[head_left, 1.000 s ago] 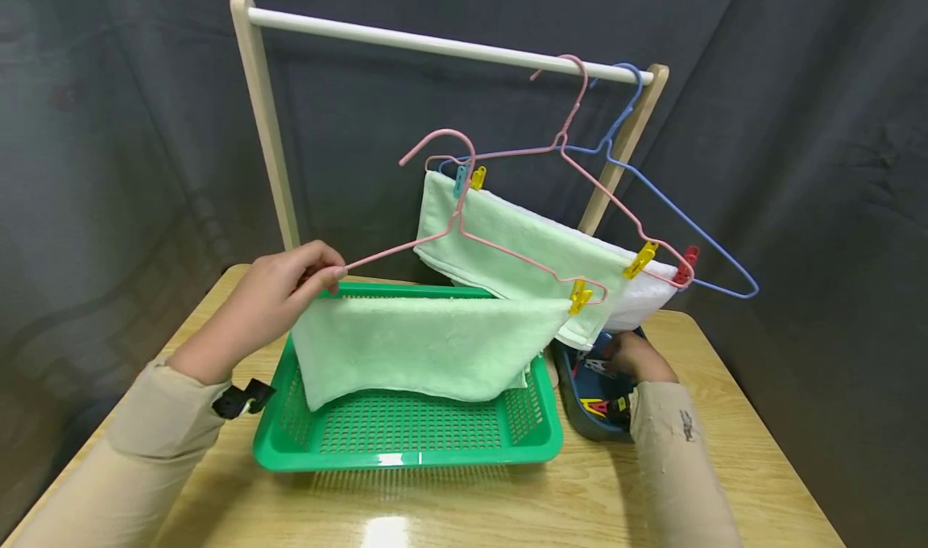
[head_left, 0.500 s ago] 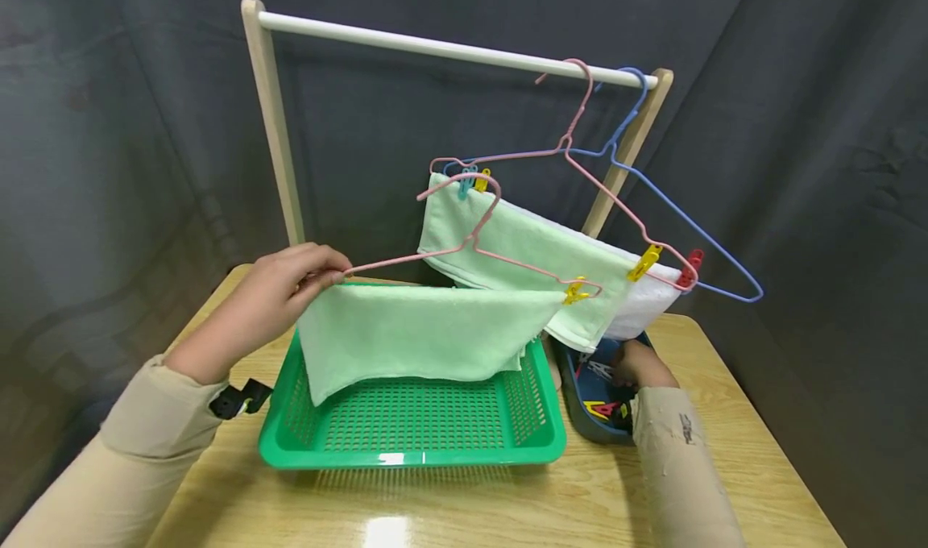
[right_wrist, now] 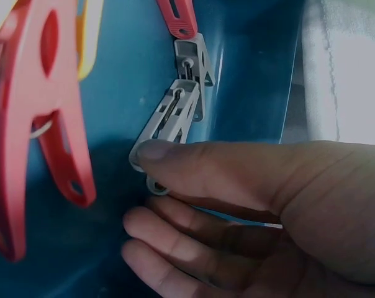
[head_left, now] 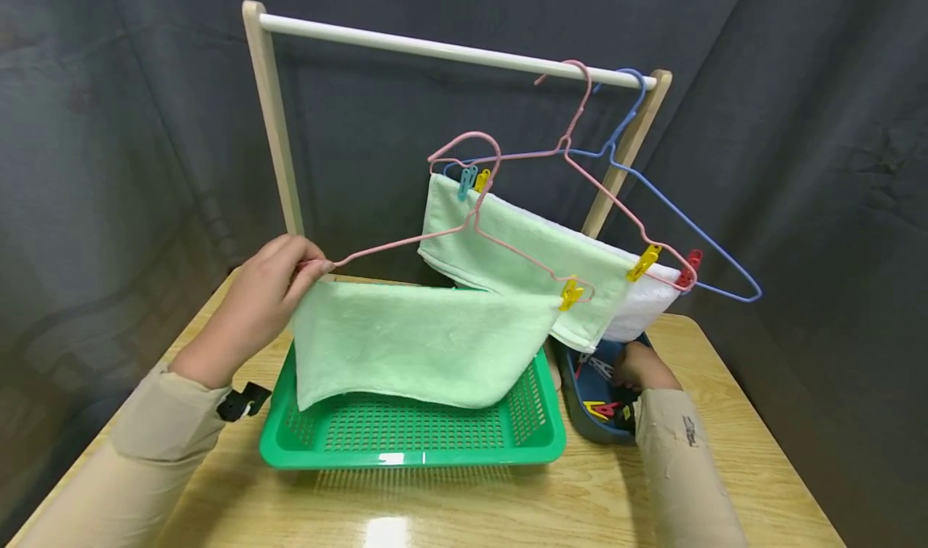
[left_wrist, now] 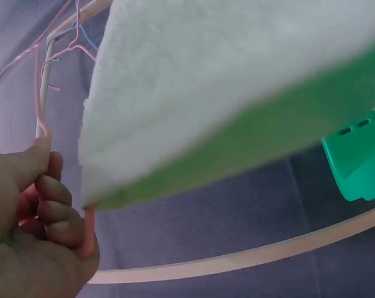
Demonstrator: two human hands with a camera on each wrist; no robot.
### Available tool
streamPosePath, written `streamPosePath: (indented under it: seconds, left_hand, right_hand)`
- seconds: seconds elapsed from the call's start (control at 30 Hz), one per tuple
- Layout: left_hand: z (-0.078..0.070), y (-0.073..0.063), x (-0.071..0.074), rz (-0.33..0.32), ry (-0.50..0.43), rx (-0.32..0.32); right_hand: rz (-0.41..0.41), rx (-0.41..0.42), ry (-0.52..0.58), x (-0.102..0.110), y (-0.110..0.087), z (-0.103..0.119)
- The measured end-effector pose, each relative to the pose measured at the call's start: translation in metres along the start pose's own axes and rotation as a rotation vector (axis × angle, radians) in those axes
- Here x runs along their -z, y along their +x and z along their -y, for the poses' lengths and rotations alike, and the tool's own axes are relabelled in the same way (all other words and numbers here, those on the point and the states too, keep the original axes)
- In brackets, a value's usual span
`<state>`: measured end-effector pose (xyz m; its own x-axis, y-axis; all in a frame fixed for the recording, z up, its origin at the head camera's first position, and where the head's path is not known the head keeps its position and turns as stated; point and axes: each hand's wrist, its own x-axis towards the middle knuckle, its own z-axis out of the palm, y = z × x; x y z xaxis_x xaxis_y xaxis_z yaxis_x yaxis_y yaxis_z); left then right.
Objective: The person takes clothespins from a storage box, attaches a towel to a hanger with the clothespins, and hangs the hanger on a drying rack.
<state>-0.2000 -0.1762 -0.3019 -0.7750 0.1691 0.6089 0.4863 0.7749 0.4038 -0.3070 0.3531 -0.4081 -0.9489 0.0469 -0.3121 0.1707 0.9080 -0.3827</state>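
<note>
My left hand [head_left: 271,278] grips the left end of a pink hanger [head_left: 406,243], held above the green basket [head_left: 413,458]. A pale green towel [head_left: 420,342] hangs on it, with a yellow clothespin [head_left: 571,293] at its right corner. In the left wrist view my fingers curl round the hanger's end beside the towel's near corner. My right hand [head_left: 645,369] reaches into the dark blue bin [head_left: 590,423]. Its thumb and fingers pinch the end of a grey clothespin [right_wrist: 166,124] in the right wrist view; the fingertips behind it are partly hidden.
On the rack's white bar [head_left: 406,44] hang another pink hanger [head_left: 576,121] with a green towel [head_left: 522,234] and a blue hanger [head_left: 674,205] with a white towel [head_left: 634,310]. Red clothespins [right_wrist: 35,118] and a yellow one lie in the bin. Wooden table [head_left: 464,508] underneath.
The hanger in my left hand dipped, then rose again, its left end shifting slightly left with the towel. My right hand stays in the bin, settling lower among the clothespins.
</note>
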Motion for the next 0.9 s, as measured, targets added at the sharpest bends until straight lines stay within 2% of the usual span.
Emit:
streamPosePath:
  seconds: [0.2,0.37,0.67,0.8,0.9]
  left_hand:
    - [-0.001,0.000,-0.003,0.000,-0.088,-0.025]
    - [-0.002,0.001,-0.005,-0.030,-0.118,-0.041]
    - [-0.003,0.001,-0.006,-0.065,-0.146,0.015]
    - [-0.005,0.001,-0.006,-0.058,-0.177,0.034]
    - [-0.005,0.002,-0.006,-0.044,-0.200,0.051]
  right_hand:
    - [-0.011,0.005,0.039,0.002,-0.004,-0.003]
    - [-0.006,0.009,0.057,0.006,-0.007,-0.003]
    - [0.008,0.000,0.094,0.011,-0.014,-0.005]
    - [-0.038,0.041,0.073,0.015,-0.021,-0.002]
    - [-0.092,0.083,0.017,0.017,-0.028,0.002]
